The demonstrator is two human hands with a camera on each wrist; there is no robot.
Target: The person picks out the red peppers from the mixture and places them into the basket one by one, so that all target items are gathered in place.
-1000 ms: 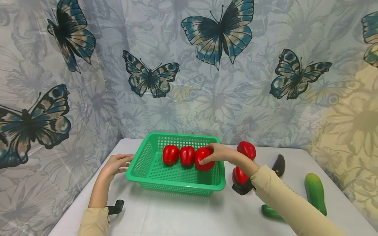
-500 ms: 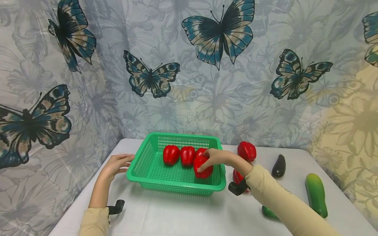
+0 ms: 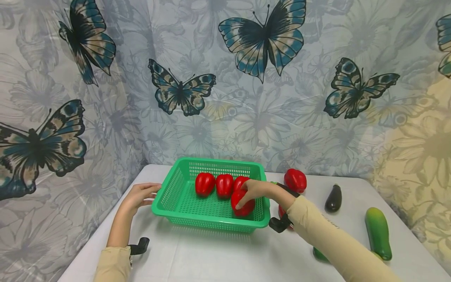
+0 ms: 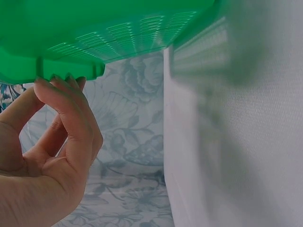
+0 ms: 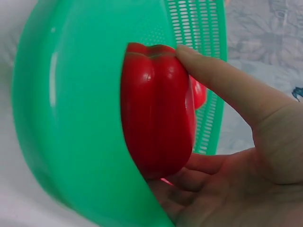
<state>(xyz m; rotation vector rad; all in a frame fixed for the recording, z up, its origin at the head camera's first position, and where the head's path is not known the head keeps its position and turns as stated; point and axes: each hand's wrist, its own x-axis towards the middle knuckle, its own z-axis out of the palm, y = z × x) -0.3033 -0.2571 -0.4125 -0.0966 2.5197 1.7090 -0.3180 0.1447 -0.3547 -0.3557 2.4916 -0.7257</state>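
A green plastic basket (image 3: pixel 211 223) stands on the white table. My right hand (image 3: pixel 258 189) reaches over its right rim and grips a red bell pepper (image 3: pixel 243 207) near the front right corner inside. In the right wrist view the thumb lies on one end of the pepper (image 5: pixel 156 109), with the fingers curled partly out of sight behind it. Three other red bell peppers (image 3: pixel 224 186) sit in a row towards the back, the rightmost partly covered by the held one. My left hand (image 3: pixel 138 197) touches the left rim with loosely bent fingertips (image 4: pixel 45 90).
Right of the basket lie a red bell pepper (image 3: pixel 295 180) and another one (image 3: pixel 281 212) mostly behind my right wrist. Beyond are an eggplant (image 3: pixel 333 199) and a long green vegetable (image 3: pixel 378 234). My sleeve partly hides a darker green vegetable (image 3: pixel 320 255). A butterfly-patterned cloth (image 3: pixel 260 121) hangs behind.
My right hand has brought the held bell pepper towards the basket's front, uncovering the pepper behind it. In the last half second it moved only slightly. My left hand stays at the rim.
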